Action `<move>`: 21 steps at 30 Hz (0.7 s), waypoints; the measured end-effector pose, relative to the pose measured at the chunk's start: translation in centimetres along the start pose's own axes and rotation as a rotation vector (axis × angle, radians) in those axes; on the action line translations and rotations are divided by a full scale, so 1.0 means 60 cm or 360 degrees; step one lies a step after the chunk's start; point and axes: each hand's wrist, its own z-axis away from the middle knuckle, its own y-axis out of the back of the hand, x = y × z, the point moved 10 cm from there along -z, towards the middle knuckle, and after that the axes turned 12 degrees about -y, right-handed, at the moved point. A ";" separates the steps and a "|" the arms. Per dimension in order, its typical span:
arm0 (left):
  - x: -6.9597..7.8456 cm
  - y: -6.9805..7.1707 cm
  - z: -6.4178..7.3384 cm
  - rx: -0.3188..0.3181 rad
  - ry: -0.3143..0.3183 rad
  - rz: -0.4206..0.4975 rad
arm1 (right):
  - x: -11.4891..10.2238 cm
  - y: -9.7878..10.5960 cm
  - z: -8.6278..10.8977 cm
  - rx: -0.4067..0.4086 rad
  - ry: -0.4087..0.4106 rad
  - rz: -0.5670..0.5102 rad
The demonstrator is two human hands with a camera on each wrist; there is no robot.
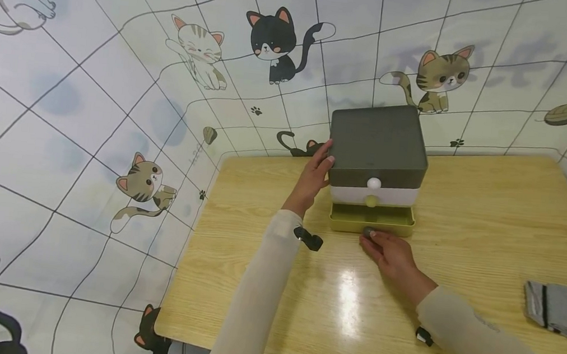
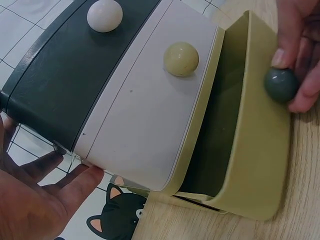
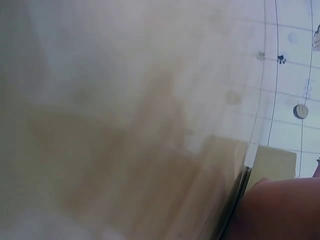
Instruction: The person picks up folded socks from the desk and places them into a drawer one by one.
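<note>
A small drawer unit (image 1: 378,137) with a dark grey top stands against the back wall. Its bottom yellow-green drawer (image 1: 345,226) is pulled partly out, and the inside that shows is bare. My right hand (image 1: 397,260) pinches that drawer's dark round knob (image 2: 281,84) between thumb and fingers. On the unit's left side, my left hand (image 1: 311,179) rests with extended fingers (image 2: 82,185) against the casing. Above, the white drawer (image 2: 145,95) with a yellow-green knob (image 2: 181,59) and the dark drawer with a white knob (image 2: 105,15) are closed. The right wrist view is mostly blurred.
Wood-grain table (image 1: 246,252) lies under everything. A folded grey cloth (image 1: 565,311) with a dark band is at the table's right edge. Behind and to the left rise tiled-pattern walls (image 1: 108,100) with cartoon cats.
</note>
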 end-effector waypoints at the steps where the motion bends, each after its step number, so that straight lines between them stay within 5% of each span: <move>1: -0.001 0.000 0.000 0.0005 -0.0006 -0.0003 | 0.005 0.001 0.003 -0.0004 -0.0013 -0.0007; 7: 0.003 0.002 0.001 -0.0012 0.0000 0.0000 | 0.029 0.002 0.022 -0.0064 -0.0045 -0.0034; 14: 0.042 -0.005 0.015 -0.0061 0.0043 -0.0008 | 0.049 0.003 0.043 -0.0112 -0.0049 -0.0016; 21: 0.025 -0.002 0.011 -0.0025 0.0034 -0.0009 | 0.063 0.007 0.057 -0.0111 -0.0062 0.0055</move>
